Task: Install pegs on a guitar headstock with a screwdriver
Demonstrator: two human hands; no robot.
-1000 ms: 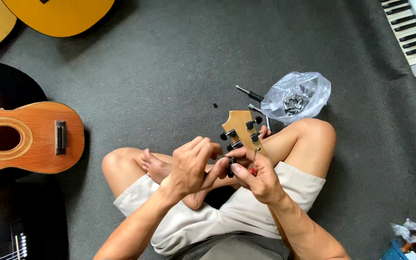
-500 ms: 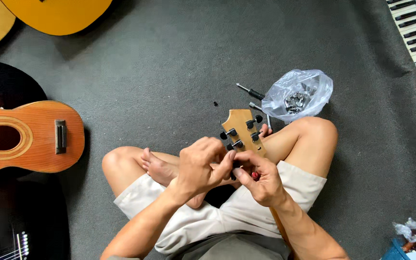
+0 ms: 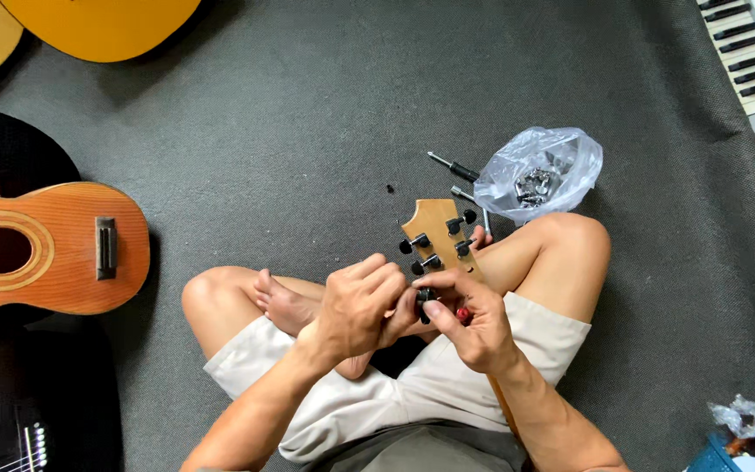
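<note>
Pale wooden guitar headstock with black tuning pegs [image 3: 437,238]: lies across the seated person's lap, long axis running up and slightly left, tip pointing away from the body. Left hand [image 3: 356,308]: curled closed beside the lower pegs. Right hand [image 3: 474,319]: fingers pinched on a small black tuning peg [image 3: 425,295]. Clear plastic bag of metal parts [image 3: 539,173]: just beyond the right knee. Grey carpet [image 3: 290,131]: open ahead.

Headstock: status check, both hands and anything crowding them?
Left hand and right hand pinch a black tuning peg on the wooden headstock. Screwdriver and plastic bag lie apart on the carpet.
</note>
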